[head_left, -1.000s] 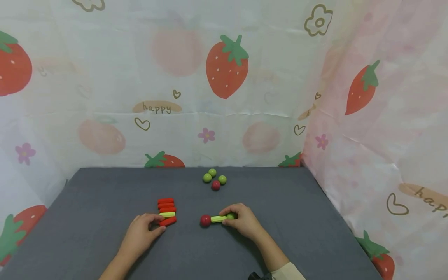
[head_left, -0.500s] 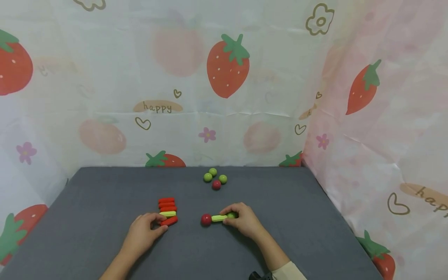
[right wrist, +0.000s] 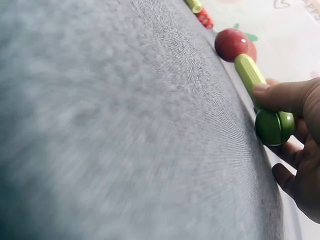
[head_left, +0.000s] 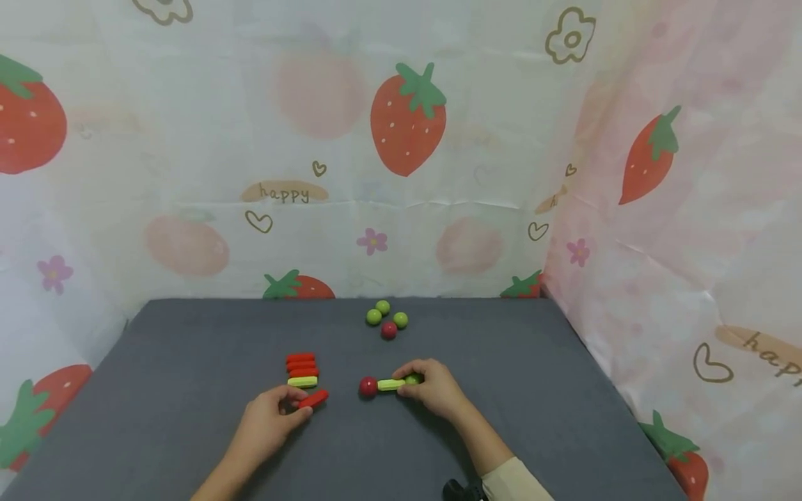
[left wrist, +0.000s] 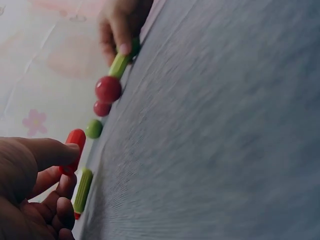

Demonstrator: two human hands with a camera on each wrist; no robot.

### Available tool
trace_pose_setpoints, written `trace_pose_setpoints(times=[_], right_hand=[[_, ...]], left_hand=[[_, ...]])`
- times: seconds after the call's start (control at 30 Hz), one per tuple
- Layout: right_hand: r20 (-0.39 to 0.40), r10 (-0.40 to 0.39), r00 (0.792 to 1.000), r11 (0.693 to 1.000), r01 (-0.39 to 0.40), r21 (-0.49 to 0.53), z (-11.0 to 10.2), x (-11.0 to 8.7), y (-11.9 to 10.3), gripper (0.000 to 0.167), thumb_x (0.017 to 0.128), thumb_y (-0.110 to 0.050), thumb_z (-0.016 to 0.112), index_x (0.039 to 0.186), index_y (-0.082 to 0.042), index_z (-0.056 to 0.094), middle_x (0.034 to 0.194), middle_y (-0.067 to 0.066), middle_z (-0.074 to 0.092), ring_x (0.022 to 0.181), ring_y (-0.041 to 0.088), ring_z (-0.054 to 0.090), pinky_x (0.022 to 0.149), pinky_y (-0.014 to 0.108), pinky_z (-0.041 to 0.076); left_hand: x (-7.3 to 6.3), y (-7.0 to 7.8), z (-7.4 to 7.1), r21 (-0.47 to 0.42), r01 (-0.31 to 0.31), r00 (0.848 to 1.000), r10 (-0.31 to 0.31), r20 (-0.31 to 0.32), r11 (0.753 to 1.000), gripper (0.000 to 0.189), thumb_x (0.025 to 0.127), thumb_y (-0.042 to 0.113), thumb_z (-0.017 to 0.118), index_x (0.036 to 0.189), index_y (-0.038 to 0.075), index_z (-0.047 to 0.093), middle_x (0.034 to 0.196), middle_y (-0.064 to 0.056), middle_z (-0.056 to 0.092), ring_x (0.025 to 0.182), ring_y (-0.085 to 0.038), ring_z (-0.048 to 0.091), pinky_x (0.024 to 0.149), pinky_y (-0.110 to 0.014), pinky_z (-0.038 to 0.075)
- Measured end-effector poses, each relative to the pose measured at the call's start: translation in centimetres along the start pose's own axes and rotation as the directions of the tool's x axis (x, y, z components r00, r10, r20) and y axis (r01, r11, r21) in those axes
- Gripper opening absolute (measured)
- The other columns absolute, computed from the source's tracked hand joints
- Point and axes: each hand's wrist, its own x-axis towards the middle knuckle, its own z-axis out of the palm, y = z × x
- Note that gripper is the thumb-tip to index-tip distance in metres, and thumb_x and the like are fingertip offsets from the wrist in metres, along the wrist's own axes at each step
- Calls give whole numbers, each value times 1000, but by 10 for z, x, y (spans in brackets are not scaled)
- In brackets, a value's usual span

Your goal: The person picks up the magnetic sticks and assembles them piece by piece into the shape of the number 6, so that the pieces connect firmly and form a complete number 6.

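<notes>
Between thumb and fingers, my left hand (head_left: 268, 419) pinches a red stick (head_left: 314, 399), tilted with its free end toward the right. Close behind that hand, a yellow-green stick (head_left: 303, 382) lies beside several red sticks (head_left: 302, 363) in a row. To the right, my right hand (head_left: 438, 391) pinches another yellow-green stick (right wrist: 248, 72) near its right end. A green ball (right wrist: 270, 127) sits at that end, partly covered by the fingers in the head view. At the stick's other end is a red ball (head_left: 368, 387), facing the left hand.
Farther back on the dark grey tabletop (head_left: 200, 348) lie several green balls (head_left: 374, 317) and a smaller-looking red ball (head_left: 389, 330). A strawberry-print curtain (head_left: 401, 229) hangs behind the table and along its right side.
My left hand has drawn the front red stick away from the row, to the right and slightly nearer. The right hand and its ball-ended stick have barely moved.
</notes>
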Motion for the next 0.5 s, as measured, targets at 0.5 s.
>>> trace_pose_setpoints(times=[0.5], right_hand=[[-12,-11,1000,1000,11,10,15,14,-16,19,85,-17,84,102,-22,80,102,-4,72,82,13,58,71,29,49]], left_hand=[[-10,6,15,-64,25,999,-28,-46,998,21,84,20,84,102,14,75,88,3,71,63,-15,49,56,-28,38]])
